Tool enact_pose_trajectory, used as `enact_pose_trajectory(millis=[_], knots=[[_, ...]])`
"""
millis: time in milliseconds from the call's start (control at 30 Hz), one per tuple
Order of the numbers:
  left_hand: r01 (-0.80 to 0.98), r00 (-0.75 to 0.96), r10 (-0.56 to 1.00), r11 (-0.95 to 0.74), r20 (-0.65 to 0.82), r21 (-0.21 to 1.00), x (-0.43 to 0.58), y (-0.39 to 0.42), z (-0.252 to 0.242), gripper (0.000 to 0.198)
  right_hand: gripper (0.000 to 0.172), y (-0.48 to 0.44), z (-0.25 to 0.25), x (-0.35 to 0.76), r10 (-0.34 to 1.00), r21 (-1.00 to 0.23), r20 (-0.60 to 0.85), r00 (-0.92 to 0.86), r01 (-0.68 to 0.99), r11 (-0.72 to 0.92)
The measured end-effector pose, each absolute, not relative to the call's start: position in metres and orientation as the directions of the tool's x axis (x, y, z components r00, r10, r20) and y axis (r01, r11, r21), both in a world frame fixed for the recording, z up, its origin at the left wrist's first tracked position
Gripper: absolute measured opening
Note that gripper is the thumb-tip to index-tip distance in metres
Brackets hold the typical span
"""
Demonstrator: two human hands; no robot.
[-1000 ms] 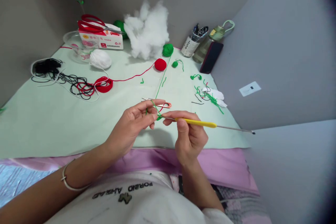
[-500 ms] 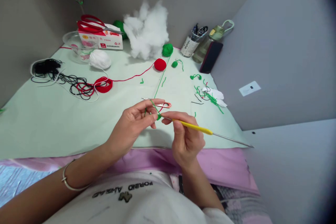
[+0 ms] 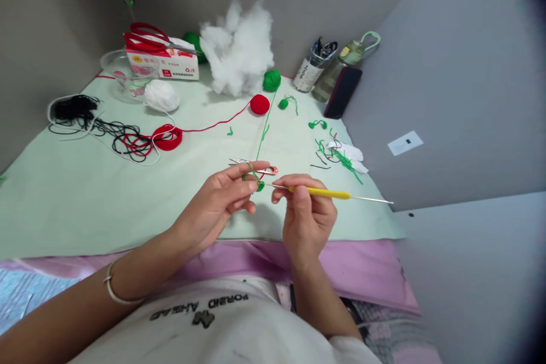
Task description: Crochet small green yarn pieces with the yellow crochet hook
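Observation:
My left hand (image 3: 219,205) pinches a tiny green crochet piece (image 3: 260,185), with green yarn (image 3: 262,135) looped over the index finger and running back to a green yarn ball (image 3: 272,80). My right hand (image 3: 306,219) grips a crochet hook with a yellow handle (image 3: 324,193), its metal tip pointing left into the green piece. Both hands hover above the pale green mat (image 3: 85,193). Small thread snips (image 3: 256,167) lie on the mat just behind my left fingers.
On the mat lie a red yarn ball (image 3: 260,104), a red coil (image 3: 169,137), black cord (image 3: 81,114), a white ball (image 3: 161,95), white stuffing (image 3: 236,48), a box with red scissors (image 3: 160,57), a pen cup (image 3: 309,71), a bottle (image 3: 341,65), a dark phone (image 3: 342,92) and green scraps (image 3: 341,156).
The hook has swung from slanting down to the right to nearly level, and my right hand rose slightly. The left hand keeps its pinch on the green piece.

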State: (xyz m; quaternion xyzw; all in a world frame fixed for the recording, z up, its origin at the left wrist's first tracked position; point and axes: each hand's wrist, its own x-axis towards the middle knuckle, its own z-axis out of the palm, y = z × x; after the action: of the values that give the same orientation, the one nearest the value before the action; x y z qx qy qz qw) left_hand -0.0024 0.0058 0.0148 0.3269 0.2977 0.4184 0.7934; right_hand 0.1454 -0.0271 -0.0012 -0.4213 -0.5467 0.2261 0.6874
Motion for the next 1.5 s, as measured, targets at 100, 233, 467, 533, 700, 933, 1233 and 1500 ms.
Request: enact_pose_trajectory(millis=[100, 233, 467, 533, 700, 933, 1233, 1500], knots=[[-0.431, 0.454, 0.877, 0.37, -0.157, 0.823, 0.0, 0.002, 0.017, 0.028, 0.016, -0.026, 0.002, 0.144, 0.803, -0.846, 0.533, 0.267, 0.159, 0.509], [-0.422, 0.41, 0.898, 0.342, -0.16, 0.84, 0.002, 0.0, 0.016, 0.025, 0.019, -0.028, -0.004, 0.142, 0.784, -0.82, 0.568, 0.25, 0.254, 0.513], [-0.515, 0.508, 0.817, 0.542, -0.273, 0.664, 0.001, 0.006, 0.008, 0.027, 0.028, -0.028, -0.013, 0.148, 0.628, -0.571, 0.772, 0.094, 0.537, 0.621], [-0.536, 0.504, 0.816, 0.553, -0.283, 0.638, 0.0, 0.009, 0.008, 0.023, 0.023, -0.027, -0.009, 0.15, 0.699, -0.729, 0.674, 0.239, 0.368, 0.578], [-0.491, 0.457, 0.861, 0.453, -0.223, 0.744, -0.001, 0.006, 0.011, 0.025, 0.017, -0.027, -0.001, 0.148, 0.834, -0.876, 0.479, 0.274, 0.084, 0.475], [-0.438, 0.5, 0.846, 0.43, -0.184, 0.79, 0.0, 0.001, 0.009, 0.037, 0.016, -0.023, -0.006, 0.152, 0.91, -0.927, 0.333, 0.247, -0.089, 0.364], [-0.417, 0.426, 0.893, 0.334, -0.143, 0.845, -0.002, 0.001, 0.012, 0.029, 0.023, -0.034, -0.001, 0.157, 0.771, -0.761, 0.624, 0.128, 0.325, 0.562], [-0.496, 0.485, 0.842, 0.487, -0.236, 0.719, 0.003, 0.001, 0.006, 0.033, 0.033, -0.033, -0.013, 0.157, 0.6, -0.382, 0.793, -0.107, 0.68, 0.626]])
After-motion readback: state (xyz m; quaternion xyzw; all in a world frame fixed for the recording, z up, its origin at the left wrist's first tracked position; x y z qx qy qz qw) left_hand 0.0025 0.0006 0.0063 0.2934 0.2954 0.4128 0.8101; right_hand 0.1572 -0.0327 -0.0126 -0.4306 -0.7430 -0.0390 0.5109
